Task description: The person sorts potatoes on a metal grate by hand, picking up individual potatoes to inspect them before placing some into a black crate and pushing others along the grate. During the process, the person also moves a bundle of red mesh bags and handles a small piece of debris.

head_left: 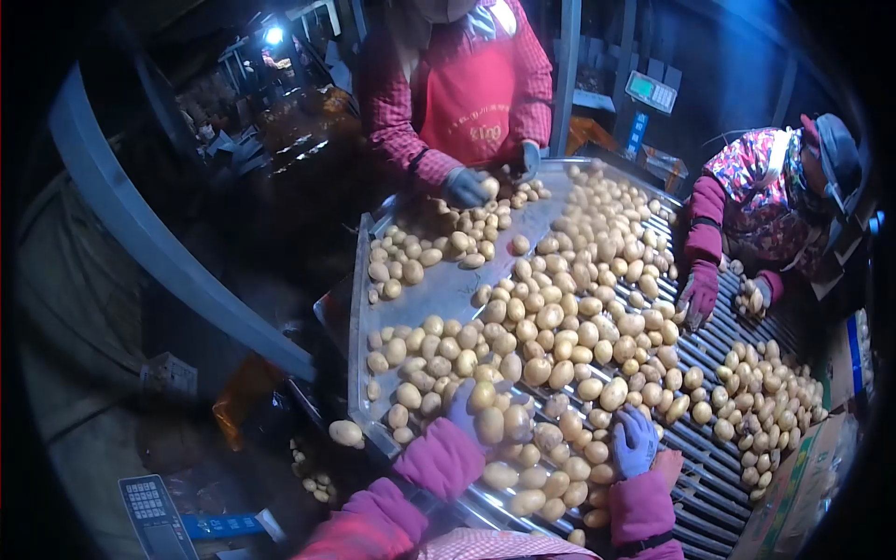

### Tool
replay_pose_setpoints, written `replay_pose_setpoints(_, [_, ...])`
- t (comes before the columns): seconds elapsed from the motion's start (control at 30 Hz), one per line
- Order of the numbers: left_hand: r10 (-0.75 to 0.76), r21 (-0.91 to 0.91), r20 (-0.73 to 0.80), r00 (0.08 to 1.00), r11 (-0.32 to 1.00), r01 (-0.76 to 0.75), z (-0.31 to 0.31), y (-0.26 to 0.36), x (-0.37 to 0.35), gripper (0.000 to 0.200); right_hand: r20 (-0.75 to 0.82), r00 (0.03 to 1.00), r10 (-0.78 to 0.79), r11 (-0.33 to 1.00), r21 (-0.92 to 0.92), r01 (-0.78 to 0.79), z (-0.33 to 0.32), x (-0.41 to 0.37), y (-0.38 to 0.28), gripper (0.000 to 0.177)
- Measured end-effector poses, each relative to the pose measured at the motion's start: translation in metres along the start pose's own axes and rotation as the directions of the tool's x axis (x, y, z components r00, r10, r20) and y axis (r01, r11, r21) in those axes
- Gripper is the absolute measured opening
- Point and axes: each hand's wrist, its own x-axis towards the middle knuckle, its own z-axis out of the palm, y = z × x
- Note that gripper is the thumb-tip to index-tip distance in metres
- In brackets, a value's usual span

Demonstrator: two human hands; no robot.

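My left hand [459, 407], in a lavender glove and pink sleeve, is amid the potatoes on the sorting table's near-left part. Several potatoes [489, 426] lie against its palm and fingers, partly hiding them. My right hand [636, 442], gloved the same way, reaches over the slatted rollers with its fingers stretched apart at the edge of the potato pile [613, 394]. A pinkish-brown lump [665, 466] shows right beside its wrist. Between both hands several more potatoes [554, 483] lie loose.
Across the metal table [439, 303], a person in a red apron [471, 98] handles potatoes. At right another person [761, 201] in pink gloves leans over the rollers [714, 457]. A cardboard box [793, 490] stands at lower right, a scale [154, 513] at lower left.
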Motion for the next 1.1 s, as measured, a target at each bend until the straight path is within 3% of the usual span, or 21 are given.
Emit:
replay_pose_setpoints(0.27, [-0.09,-0.249,0.081,0.993,0.962,0.108,0.007,0.005,0.0,0.054,0.033,0.999,0.033,0.999,-0.014,-0.033,0.005,-0.003,0.003,0.025])
replay_pose_setpoints(1.1, [-0.144,-0.471,0.119,0.982,0.863,0.183,0.012,0.009,-0.005,0.06,0.096,0.995,-0.017,0.995,-0.099,0.026,0.011,-0.015,-0.007,0.033])
